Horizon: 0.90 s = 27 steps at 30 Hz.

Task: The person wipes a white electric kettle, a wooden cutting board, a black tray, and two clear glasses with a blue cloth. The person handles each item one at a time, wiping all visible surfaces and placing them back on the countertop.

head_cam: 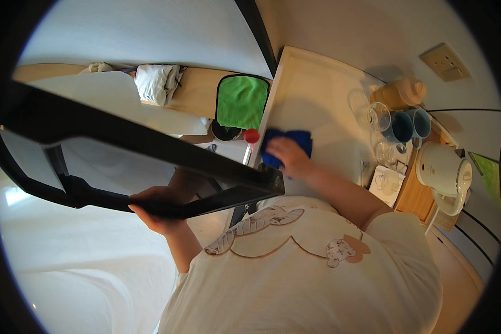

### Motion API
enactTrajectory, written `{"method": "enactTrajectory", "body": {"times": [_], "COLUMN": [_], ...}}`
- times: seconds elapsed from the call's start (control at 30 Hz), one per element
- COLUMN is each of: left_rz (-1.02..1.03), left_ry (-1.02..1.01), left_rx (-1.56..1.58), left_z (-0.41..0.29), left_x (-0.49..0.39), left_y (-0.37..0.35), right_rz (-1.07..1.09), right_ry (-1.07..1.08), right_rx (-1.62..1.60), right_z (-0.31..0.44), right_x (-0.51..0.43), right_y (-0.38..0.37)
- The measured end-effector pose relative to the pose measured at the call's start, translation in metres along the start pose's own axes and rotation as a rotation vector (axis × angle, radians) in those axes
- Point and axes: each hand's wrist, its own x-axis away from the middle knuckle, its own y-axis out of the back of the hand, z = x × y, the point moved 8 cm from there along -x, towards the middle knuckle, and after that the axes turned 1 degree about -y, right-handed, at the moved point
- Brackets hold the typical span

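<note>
My left hand (160,215) grips the lower bar of a large black frame (163,146). The frame is tilted and spans the left half of the view, hiding part of what lies behind it. Over on the white tabletop with a raised rim (309,92), my right hand (288,156) presses on a folded blue cloth (301,141). The hand is slightly blurred, and its fingers lie across the cloth near the left rim.
Along the right stand an amber-coloured bottle (394,95), a clear glass (378,116), two blue mugs (421,122) and a white electric kettle (441,171). A green cloth (242,100), a red round object (251,136) and folded white fabric (158,83) lie beyond the frame. A wall socket (444,62) is at upper right.
</note>
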Motion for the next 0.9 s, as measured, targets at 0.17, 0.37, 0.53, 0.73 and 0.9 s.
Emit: {"method": "enactTrajectory", "body": {"times": [0.17,0.37,0.53,0.73,0.9], "left_rz": [0.256,0.325,0.844,1.028,0.826], "left_ry": [0.113,0.145,0.355,0.842,1.22], "left_rx": [0.093,-0.102,-0.282,-0.129,-0.088], "left_z": [-0.028,-0.046,-0.003,0.079,0.145], "left_x": [0.027,0.08,0.162,0.238,0.255], "left_y": [-0.019,-0.058,-0.135,-0.165,-0.112], "right_rz": [-0.081,-0.4,-0.348,-0.474,-0.383], "right_ry": [-0.32,-0.923,-0.611,-1.089,-1.016], "right_rx": [-0.446,-1.243,-0.765,-0.405,-0.124], "right_z": [0.023,0.044,0.128,0.157,0.164], "right_x": [0.04,0.151,0.201,0.259,0.242], "right_y": [0.018,0.121,0.196,0.205,0.198]}}
